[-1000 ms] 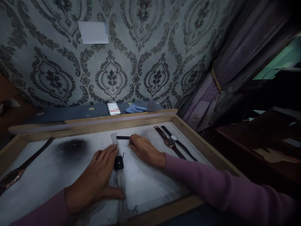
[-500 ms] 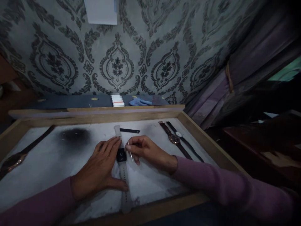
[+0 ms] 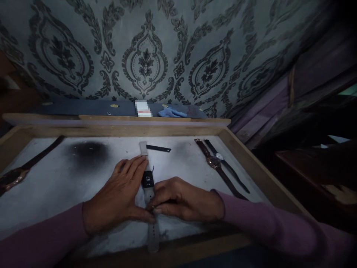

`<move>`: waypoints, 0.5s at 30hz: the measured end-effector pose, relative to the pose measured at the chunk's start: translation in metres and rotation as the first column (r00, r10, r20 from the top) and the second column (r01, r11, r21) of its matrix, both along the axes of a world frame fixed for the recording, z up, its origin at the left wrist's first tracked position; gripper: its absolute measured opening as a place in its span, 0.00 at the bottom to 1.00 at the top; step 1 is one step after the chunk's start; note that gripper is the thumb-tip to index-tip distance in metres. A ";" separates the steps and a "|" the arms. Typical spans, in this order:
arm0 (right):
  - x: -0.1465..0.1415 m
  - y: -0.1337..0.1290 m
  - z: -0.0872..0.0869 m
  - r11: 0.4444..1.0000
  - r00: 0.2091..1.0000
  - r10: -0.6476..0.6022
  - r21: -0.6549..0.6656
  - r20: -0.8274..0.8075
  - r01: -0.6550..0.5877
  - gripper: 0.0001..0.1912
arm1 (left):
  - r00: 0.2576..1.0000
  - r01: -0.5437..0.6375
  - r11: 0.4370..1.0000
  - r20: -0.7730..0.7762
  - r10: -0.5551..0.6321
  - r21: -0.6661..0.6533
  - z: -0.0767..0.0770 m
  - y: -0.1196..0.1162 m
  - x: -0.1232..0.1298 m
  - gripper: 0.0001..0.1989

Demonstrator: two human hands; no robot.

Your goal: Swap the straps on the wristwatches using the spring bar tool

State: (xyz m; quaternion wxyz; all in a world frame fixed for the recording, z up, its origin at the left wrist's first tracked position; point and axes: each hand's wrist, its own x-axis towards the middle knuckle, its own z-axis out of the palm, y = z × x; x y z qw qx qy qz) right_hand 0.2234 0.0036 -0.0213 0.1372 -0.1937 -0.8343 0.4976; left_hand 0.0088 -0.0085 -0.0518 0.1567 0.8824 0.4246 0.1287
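A smartwatch [image 3: 148, 179] with a dark square case and a pale perforated strap [image 3: 153, 238] lies lengthwise in front of me. My left hand [image 3: 117, 197] rests along its left side, fingers stretched over the upper strap and thumb on the lower strap. Pinched just below the case, my right hand [image 3: 178, 201] is closed over the lower strap, near the left thumb. A small shiny bit of a thin metal tool [image 3: 153, 207] shows between its fingertips; the rest is hidden. A thin dark sliver [image 3: 153, 169] stands out beside the case's upper right corner.
The watch lies in a shallow wooden-framed tray [image 3: 117, 131] with a white, stained bottom. A flat black strip [image 3: 158, 148] lies behind it. Two wristwatches, one brown [image 3: 214, 162] and one black-strapped [image 3: 219, 156], lie right; another brown watch [image 3: 25, 169] lies left. A blue cloth [image 3: 171, 112] sits beyond the rim.
My right hand has moved down from beside the watch case to the lower strap, turning as it went. My left hand stays on the strap. The camera view has tilted down.
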 end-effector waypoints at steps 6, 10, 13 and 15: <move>0.002 0.001 0.001 0.999 0.999 0.039 0.022 0.027 -0.039 0.11 | 0.996 0.063 0.996 0.065 -0.059 -0.057 0.008 0.007 -0.012 0.45; 0.003 0.001 0.002 0.999 0.999 0.048 0.016 0.018 -0.049 0.11 | 0.988 0.117 0.991 0.109 -0.109 -0.063 0.011 0.009 -0.017 0.35; 0.003 0.000 0.003 0.998 0.998 0.051 0.042 0.036 -0.053 0.12 | 0.994 0.061 0.996 0.097 -0.055 -0.061 0.012 0.006 -0.013 0.33; 0.004 -0.001 0.003 0.997 0.997 0.061 0.052 0.053 -0.063 0.12 | 0.995 0.035 0.998 0.092 -0.030 -0.050 0.012 0.004 -0.010 0.30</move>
